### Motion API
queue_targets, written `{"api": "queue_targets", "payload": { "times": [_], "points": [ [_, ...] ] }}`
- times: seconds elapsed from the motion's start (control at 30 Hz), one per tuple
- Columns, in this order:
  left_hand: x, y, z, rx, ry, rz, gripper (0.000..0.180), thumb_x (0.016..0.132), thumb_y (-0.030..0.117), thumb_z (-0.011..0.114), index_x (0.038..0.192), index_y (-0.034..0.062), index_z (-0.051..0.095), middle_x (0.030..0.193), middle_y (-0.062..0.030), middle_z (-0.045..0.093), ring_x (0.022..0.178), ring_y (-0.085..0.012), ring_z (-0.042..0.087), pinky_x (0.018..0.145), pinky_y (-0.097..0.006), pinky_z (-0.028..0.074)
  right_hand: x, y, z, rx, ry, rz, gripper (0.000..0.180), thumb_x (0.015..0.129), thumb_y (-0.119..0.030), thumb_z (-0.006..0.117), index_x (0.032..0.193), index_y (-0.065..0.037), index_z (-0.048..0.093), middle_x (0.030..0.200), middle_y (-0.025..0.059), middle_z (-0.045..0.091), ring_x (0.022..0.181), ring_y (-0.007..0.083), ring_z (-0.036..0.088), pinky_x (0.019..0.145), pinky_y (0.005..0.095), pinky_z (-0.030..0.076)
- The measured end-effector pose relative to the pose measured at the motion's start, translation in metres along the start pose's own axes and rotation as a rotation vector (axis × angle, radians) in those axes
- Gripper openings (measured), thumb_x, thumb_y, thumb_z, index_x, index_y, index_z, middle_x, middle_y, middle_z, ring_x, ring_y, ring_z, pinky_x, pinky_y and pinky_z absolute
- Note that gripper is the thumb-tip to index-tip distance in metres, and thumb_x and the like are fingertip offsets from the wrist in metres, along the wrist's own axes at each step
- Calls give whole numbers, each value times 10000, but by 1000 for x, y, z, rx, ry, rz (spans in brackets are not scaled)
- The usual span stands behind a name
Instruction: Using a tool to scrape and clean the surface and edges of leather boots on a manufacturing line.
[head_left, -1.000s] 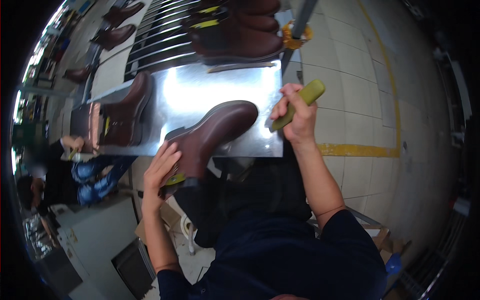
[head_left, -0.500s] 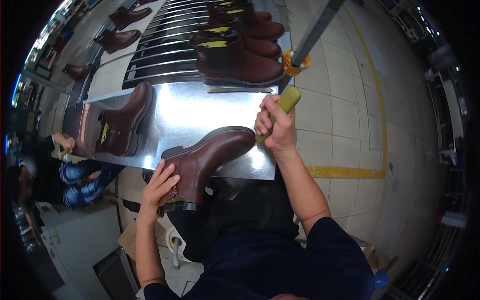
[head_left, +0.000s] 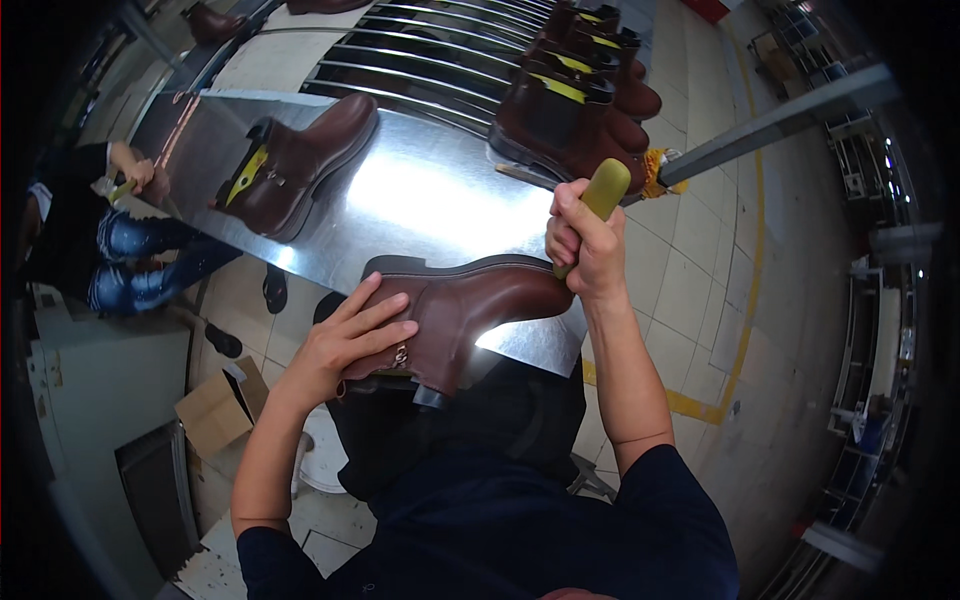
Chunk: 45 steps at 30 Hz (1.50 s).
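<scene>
Shiny sheet metal (head_left: pixel 400 190) runs under my work, glaring in the middle, with a tiled floor off to the right. My right hand (head_left: pixel 590 245) is closed around an olive-green handle (head_left: pixel 606 190), its rounded end standing up out of my fist; the lower end sits right by the toe of the brown boot (head_left: pixel 480 310) (whether it touches, I cannot tell). My left hand (head_left: pixel 345 345) lies over the boot's shaft with fingers spread; the thumb is hidden, so I can't tell how firmly it clasps. That boot lies on its side at the table's near edge, sole away from me, toe right, shaft overhanging toward my lap. I'd expect some weight, a stiff sole and toe, a softer shaft that gives, and smooth leather that could slide or scuff. Heel and ankle look the surest hold. Beyond, another boot (head_left: pixel 310 165) lies left, more boots (head_left: pixel 560 125) stand near metal rails (head_left: pixel 410 60), and a co-worker's hand (head_left: pixel 140 178) shows far left.
</scene>
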<state>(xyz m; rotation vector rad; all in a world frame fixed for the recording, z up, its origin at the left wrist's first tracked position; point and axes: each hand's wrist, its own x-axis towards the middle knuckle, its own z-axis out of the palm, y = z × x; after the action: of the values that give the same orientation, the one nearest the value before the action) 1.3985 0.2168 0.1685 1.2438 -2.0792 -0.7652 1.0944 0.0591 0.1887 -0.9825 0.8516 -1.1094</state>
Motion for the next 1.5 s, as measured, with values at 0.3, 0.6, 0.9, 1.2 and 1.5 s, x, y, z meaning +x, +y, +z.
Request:
{"api": "queue_targets", "payload": {
  "times": [0.3,0.6,0.9,1.2,1.5],
  "points": [
    [-9,-4,-1,10,-34,-4,625,822,21,729,1356,340,668,1514,39,550,1492,-329,384,1138,-456,477,7,10,46,-65,-82,91,243,944,-237,744,873,-56,597,551,-60,415,405,36,342,386,220,265],
    [-11,-2,-3,23,-53,95,865,635,-59,767,1411,294,615,1554,-5,504,1492,-360,375,1182,-478,418,23,37,104,-509,-304,258,281,925,-286,762,909,-49,611,550,-69,418,407,42,325,386,230,244],
    [-77,21,34,-116,465,21,681,746,290,876,1353,91,642,1084,-109,704,896,-260,692,824,-390,541,39,9,28,257,-113,13,263,1067,-319,560,1062,-60,608,596,-80,282,489,35,265,449,219,244],
    [-246,168,-19,-78,1307,-664,454,815,266,851,1171,17,720,941,-71,771,855,-104,700,803,-297,572,53,109,1,-79,26,86,331,1022,-371,663,1067,-47,611,581,-38,380,463,70,356,438,244,332],
    [-390,316,-64,1910,2182,-854,523,883,193,819,1301,-54,623,1098,-154,745,959,-212,712,872,-345,549,46,103,2,-44,-93,77,344,1032,-361,648,1116,-29,616,567,-49,336,457,65,322,443,239,316]
  ]
}}
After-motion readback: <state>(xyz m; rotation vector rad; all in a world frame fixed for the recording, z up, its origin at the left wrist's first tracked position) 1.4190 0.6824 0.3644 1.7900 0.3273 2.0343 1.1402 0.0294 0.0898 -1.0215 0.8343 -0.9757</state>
